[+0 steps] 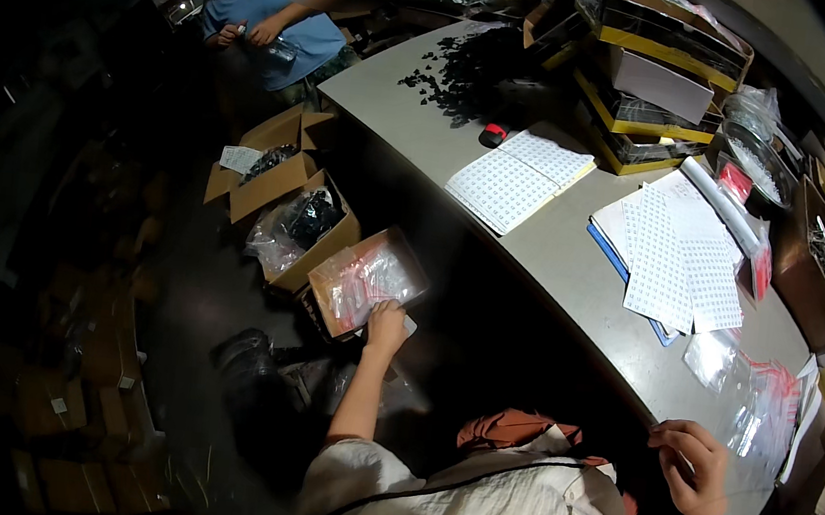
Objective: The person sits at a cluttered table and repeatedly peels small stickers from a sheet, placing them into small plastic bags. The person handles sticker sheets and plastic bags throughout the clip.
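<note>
My left hand [386, 329] is closed over the near edge of a carton [329, 311] that holds clear plastic bags [377, 279] with red strips. Between its fingers is a small pale plastic bag [410, 326], partly hidden by the hand. At the near edge of the grey table [552, 272] my right hand [694, 470] is raised with loosely bent fingers, thumb apart from them, and nothing seen in it. Closest to that hand on the tabletop lie more clear bags with red strips [767, 400] and one clear bag [713, 357].
Sheets of small printed labels [516, 178] and a blue clipboard [606, 253] lie on the table. Farther back are a black pile of small parts [462, 72], a red-black object [493, 135] and stacked boxes [652, 82]. Open cartons [317, 258] stand left; a person [282, 18] holds a bottle beyond.
</note>
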Demonstrator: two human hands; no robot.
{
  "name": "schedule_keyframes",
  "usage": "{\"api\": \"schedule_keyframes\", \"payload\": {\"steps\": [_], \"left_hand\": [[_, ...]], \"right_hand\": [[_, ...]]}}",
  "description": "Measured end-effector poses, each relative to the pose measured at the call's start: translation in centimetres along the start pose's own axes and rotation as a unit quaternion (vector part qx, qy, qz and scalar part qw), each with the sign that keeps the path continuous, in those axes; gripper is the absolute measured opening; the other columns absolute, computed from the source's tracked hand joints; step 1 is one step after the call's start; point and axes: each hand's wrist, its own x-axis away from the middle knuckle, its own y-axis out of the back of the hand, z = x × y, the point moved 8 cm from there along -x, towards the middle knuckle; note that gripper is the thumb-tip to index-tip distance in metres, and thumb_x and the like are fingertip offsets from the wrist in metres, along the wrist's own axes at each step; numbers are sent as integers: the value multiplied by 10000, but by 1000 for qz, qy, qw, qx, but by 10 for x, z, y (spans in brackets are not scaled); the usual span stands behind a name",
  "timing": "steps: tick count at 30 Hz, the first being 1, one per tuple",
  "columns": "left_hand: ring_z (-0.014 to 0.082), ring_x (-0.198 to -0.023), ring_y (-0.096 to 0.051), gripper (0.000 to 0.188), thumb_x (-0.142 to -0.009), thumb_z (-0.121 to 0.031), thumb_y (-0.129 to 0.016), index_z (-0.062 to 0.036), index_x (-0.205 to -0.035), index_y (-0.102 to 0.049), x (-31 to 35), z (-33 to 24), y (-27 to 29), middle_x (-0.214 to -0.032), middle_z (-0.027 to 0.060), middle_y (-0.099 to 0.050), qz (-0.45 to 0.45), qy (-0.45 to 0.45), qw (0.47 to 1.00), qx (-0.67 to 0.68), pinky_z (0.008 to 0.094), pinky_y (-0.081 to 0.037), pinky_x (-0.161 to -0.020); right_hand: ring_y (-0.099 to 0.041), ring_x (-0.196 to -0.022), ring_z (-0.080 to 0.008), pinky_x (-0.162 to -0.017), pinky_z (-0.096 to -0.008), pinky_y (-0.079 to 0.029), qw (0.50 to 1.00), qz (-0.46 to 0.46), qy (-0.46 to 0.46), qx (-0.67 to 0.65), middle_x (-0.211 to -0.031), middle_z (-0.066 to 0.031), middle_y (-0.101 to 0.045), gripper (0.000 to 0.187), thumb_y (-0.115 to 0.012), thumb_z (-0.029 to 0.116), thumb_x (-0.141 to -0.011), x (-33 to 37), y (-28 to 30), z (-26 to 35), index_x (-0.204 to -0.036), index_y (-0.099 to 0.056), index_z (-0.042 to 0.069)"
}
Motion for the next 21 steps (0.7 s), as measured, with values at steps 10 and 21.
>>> {"api": "schedule_keyframes", "payload": {"steps": [10,21], "left_hand": [[333,-885,-604,166,-694,-27,-624,-32,-831,-717,91,-148,200,-850,126,-610,1,-267,953,140,441,-505,-837],[287,-825,-636,91,-674,-97,-685,-46,-748,-696,182,-371,255,-747,105,-619,115,-582,788,167,372,-484,-793]], "right_hand": [[-714,-901,-262,-792,-315,-559,988,121,-25,-90,-1005,-162,-692,170,-628,-8,-883,14,-70,-24,-1040,-670,-61],[-606,-1065,-172,-865,-339,-521,913,11,-175,-368,-1219,-113,-606,663,-564,414,-986,67,-91,-60,-1525,-360,84]]}}
